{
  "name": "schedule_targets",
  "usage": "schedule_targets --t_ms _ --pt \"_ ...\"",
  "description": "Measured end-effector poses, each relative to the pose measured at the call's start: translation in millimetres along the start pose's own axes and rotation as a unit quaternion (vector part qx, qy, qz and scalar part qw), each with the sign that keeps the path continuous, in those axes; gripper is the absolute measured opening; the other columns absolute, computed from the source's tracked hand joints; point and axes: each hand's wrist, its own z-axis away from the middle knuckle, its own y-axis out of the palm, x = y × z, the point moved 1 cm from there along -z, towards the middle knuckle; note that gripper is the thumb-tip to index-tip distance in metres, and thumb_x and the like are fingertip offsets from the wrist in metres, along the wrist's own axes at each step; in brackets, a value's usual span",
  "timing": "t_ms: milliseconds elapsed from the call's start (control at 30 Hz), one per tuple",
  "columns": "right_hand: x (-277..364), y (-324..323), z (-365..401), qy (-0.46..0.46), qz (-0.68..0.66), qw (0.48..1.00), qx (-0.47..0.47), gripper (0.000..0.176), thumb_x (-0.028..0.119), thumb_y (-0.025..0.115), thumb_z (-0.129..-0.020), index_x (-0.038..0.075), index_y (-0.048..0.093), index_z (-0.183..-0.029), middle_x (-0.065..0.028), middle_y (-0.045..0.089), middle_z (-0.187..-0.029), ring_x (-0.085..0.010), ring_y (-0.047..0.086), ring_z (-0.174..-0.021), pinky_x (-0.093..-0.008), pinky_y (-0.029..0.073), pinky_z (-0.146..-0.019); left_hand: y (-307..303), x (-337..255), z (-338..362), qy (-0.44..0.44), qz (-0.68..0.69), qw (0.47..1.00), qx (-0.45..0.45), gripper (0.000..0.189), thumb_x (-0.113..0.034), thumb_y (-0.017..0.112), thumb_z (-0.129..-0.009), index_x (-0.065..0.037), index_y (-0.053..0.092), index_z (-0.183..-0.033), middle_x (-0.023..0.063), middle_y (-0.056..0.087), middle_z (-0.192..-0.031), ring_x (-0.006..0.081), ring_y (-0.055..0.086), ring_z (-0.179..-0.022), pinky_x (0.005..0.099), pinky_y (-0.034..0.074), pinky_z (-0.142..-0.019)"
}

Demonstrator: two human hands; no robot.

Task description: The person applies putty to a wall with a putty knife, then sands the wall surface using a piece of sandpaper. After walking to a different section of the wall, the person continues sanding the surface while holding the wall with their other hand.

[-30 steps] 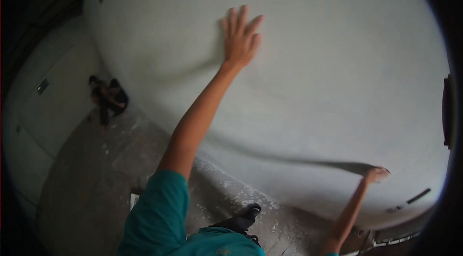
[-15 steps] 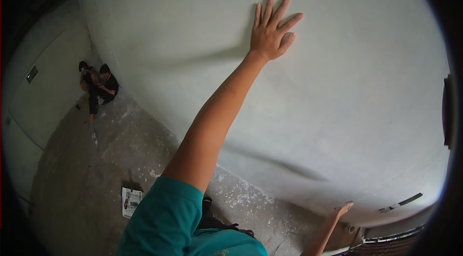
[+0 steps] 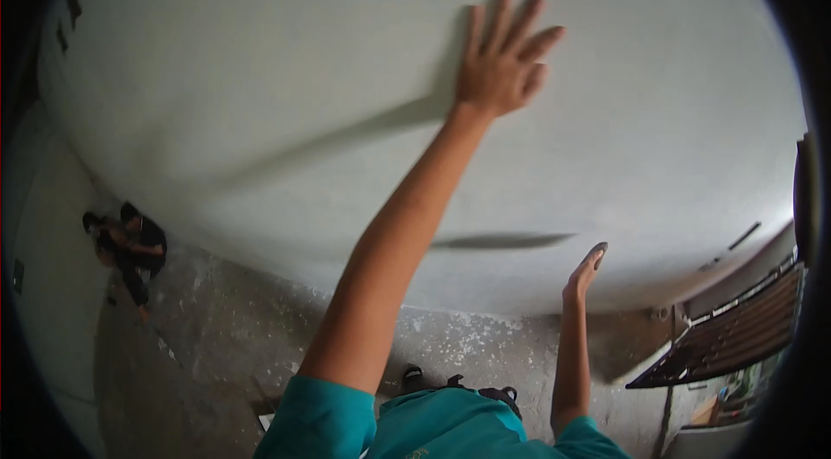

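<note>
r hand (image 3: 587,271) risen; l hand (image 3: 502,70) nr wall (image 3: 666,130) (tee print (image 3: 417,454) illegible)

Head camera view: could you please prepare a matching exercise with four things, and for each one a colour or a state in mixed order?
1 Left hand
2 Right hand
3 Shirt
4 Floor

A Grey, with whitish patches
B Seen from the side, lower in the picture
C Fingers spread in front of the wall
D Teal

Pairs: 1-C, 2-B, 3-D, 4-A

The left hand (image 3: 498,83) hides its palm; the teal sleeve (image 3: 322,420) covers part of a pale object (image 3: 267,422) (kind unclear).
</note>
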Motion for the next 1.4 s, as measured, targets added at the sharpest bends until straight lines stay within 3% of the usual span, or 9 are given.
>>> schedule_targets --t_ms 133,233,467,900,967,1067,1167,1233,1400 --pt "-3.1 54.2 43.1 -0.068 0.060 0.992 0.090 0.059 0.039 0.022 -0.096 0.001 0.007 -0.140 -0.0094 0.003 -0.148 -0.0187 0.002 -0.136 -0.0302 0.001 -0.109 13.9 4.3 2.2 0.017 0.192 0.977 -0.092 0.052 -0.033 0.051 -0.077 -0.029 0.042 -0.128 0.0075 0.026 -0.143 0.0419 0.014 -0.131 0.0621 0.009 -0.102" --pt "-25.9 83.1 24.7 -0.123 0.070 0.981 0.132 0.064 0.046 0.017 -0.095 0.001 0.007 -0.140 -0.0135 0.006 -0.147 -0.0258 0.008 -0.135 -0.0358 0.003 -0.109 2.1 -9.2 8.6 0.024 -0.093 0.992 -0.081 0.046 -0.037 0.044 -0.080 -0.027 0.046 -0.125 0.0085 0.023 -0.144 0.0383 0.009 -0.134 0.0570 0.002 -0.107" --pt "24.2 140.7 30.2 -0.149 0.245 0.956 -0.067 0.071 0.051 0.015 -0.092 -0.002 0.007 -0.138 -0.0184 0.003 -0.145 -0.0293 0.004 -0.135 -0.0371 0.005 -0.110 -19.6 15.5 18.6 0.029 -0.141 0.985 -0.097 0.037 -0.046 0.050 -0.075 -0.035 0.053 -0.109 0.0050 0.035 -0.133 0.0361 0.022 -0.129 0.0581 0.006 -0.106" --pt "20.5 -3.0 -130.1 -0.120 0.274 0.940 -0.166 0.070 0.051 0.014 -0.091 0.000 0.004 -0.138 -0.0185 0.002 -0.145 -0.0309 0.002 -0.135 -0.0387 0.009 -0.111 2.7 0.7 25.5 -0.005 -0.057 0.998 0.026 0.061 -0.038 0.048 -0.075 -0.039 0.029 -0.134 0.0046 0.019 -0.146 0.0377 0.014 -0.133 0.0617 0.010 -0.103" --pt "-9.5 -50.3 -185.2 -0.200 0.301 0.906 -0.219 0.068 0.052 0.023 -0.091 -0.001 0.029 -0.132 -0.0225 0.042 -0.128 -0.0399 0.045 -0.113 -0.0426 0.041 -0.091 9.6 -0.1 40.2 -0.028 -0.064 0.996 0.049 0.060 -0.038 0.047 -0.075 -0.039 0.032 -0.133 0.0051 0.020 -0.145 0.0378 0.015 -0.133 0.0621 0.009 -0.102" --pt "-10.8 -117.2 -238.3 0.068 0.017 0.977 -0.201 0.066 0.053 0.028 -0.090 -0.003 0.042 -0.123 -0.0194 0.053 -0.114 -0.0333 0.054 -0.097 -0.0410 0.045 -0.083 18.0 -3.8 68.2 -0.039 -0.093 0.993 0.059 0.045 -0.044 0.031 -0.089 -0.034 0.037 -0.132 0.0065 0.020 -0.145 0.0379 0.012 -0.133 0.0601 0.002 -0.103" --pt "-30.9 -172.0 -255.3 0.126 0.116 0.949 -0.266 0.072 0.058 0.033 -0.088 -0.006 0.052 -0.112 -0.0165 0.058 -0.103 -0.0266 0.055 -0.088 -0.0375 0.047 -0.074 22.6 -10.5 89.1 -0.060 -0.120 0.991 0.004 0.046 -0.045 0.031 -0.090 -0.027 0.040 -0.132 0.0113 0.024 -0.143 0.0386 0.014 -0.133 0.0584 0.004 -0.103" --pt "-1.8 -138.5 -192.0 0.071 0.137 0.963 -0.223 0.070 0.057 0.034 -0.088 -0.006 0.052 -0.112 -0.0166 0.059 -0.099 -0.0259 0.056 -0.085 -0.0394 0.047 -0.074 28.3 -9.8 98.8 -0.060 -0.109 0.992 -0.028 0.047 -0.043 0.031 -0.091 -0.020 0.042 -0.130 0.0156 0.025 -0.142 0.0388 0.015 -0.132 0.0574 0.003 -0.104" --pt "29.2 -9.5 -28.5 -0.065 0.193 0.975 -0.092 0.052 0.032 0.022 -0.097 0.003 0.015 -0.140 -0.0129 0.012 -0.146 -0.0246 0.010 -0.135 -0.0331 0.004 -0.109 39.4 -18.2 139.1 -0.118 -0.111 0.984 -0.080 0.048 -0.035 0.028 -0.093 -0.008 0.038 -0.132 0.0213 0.022 -0.141 0.0397 0.015 -0.132 0.0565 0.005 -0.103"
